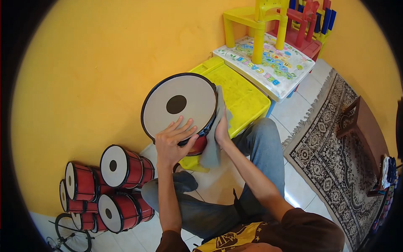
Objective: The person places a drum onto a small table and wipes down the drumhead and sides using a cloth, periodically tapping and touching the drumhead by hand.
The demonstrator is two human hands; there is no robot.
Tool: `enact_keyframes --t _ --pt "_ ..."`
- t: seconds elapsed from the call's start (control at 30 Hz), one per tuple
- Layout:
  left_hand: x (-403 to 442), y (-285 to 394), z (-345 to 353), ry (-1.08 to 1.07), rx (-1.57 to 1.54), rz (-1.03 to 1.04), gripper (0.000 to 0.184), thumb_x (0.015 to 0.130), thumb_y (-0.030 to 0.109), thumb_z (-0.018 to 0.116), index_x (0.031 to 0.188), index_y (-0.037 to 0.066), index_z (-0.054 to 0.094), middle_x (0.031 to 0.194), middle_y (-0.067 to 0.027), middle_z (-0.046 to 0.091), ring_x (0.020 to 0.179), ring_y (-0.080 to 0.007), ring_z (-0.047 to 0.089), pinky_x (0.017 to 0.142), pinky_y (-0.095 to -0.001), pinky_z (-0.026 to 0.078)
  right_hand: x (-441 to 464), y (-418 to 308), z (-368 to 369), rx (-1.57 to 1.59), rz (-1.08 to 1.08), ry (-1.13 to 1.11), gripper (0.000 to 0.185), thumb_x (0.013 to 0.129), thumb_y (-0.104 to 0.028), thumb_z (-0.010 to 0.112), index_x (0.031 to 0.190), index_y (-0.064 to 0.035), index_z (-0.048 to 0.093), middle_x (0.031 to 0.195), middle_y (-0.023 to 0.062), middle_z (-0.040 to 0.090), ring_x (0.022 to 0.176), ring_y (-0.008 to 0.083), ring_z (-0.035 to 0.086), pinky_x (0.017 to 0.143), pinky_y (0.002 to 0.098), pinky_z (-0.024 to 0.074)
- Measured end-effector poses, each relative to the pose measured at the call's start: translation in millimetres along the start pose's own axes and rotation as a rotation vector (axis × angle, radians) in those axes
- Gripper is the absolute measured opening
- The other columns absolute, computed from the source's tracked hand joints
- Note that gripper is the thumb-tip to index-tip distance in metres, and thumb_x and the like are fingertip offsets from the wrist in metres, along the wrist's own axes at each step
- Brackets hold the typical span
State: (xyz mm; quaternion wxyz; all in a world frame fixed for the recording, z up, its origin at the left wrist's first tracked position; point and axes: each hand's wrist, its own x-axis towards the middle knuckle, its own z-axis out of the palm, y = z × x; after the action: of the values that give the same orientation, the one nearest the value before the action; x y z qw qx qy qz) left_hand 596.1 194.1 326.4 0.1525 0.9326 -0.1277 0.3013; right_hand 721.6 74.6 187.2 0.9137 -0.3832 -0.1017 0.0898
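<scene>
A drum (157, 107) with a pale head, a dark centre spot and a black rim rests tilted on a yellow plastic table, its red shell partly showing below. My left hand (173, 140) lies on the lower part of the drumhead, fingers spread, with the thumb toward the rim. On the drum's right side, my right hand (222, 129) presses a grey cloth (212, 147) against the rim and shell. Part of the cloth hangs down below that hand. The palm side of my right hand is hidden behind the cloth.
Several red drums (128, 168) are stacked at the lower left, near a bicycle wheel (73, 233). The yellow table (241, 98) adjoins a white printed tabletop (268, 67) with a yellow chair (258, 25) on it. A patterned rug (319, 155) and brown wooden furniture (363, 138) are at right.
</scene>
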Motion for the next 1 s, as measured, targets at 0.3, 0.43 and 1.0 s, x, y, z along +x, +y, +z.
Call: enact_keyframes --t 0.3,0.43,1.0 --pt "1 -2 7 0.127 -0.035 -0.033 0.014 0.075 0.019 0.074 0.088 0.015 0.078 0.097 -0.0027 0.075 0.102 -0.0259 0.07 0.089 -0.0423 0.054 70 -12 -17 -0.462 -0.134 -0.077 0.057 0.107 -0.038 0.023 0.143 0.0043 0.035 0.143 0.0207 0.045 0.135 0.0297 0.039 0.114 0.0354 0.0269" --pt "-11 -14 9 0.243 -0.016 -0.105 0.013 0.081 0.013 0.063 0.083 0.006 0.074 0.098 -0.0074 0.074 0.102 -0.0317 0.068 0.093 -0.0441 0.051 50 -29 -13 -0.792 -0.122 0.018 0.056 0.106 -0.038 0.025 0.136 0.0083 0.037 0.137 0.0306 0.045 0.134 0.0396 0.039 0.112 0.0399 0.0285" --pt "-38 -65 -45 0.253 -0.141 -0.625 0.039 0.102 0.032 0.045 0.121 0.007 0.067 0.143 -0.0189 0.049 0.138 -0.0347 0.038 0.115 -0.0469 0.025 -105 -16 48 -0.767 -0.133 0.211 0.032 0.103 -0.027 0.042 0.109 0.0033 0.049 0.094 0.024 0.054 0.091 0.0412 0.054 0.084 0.0426 0.0425"
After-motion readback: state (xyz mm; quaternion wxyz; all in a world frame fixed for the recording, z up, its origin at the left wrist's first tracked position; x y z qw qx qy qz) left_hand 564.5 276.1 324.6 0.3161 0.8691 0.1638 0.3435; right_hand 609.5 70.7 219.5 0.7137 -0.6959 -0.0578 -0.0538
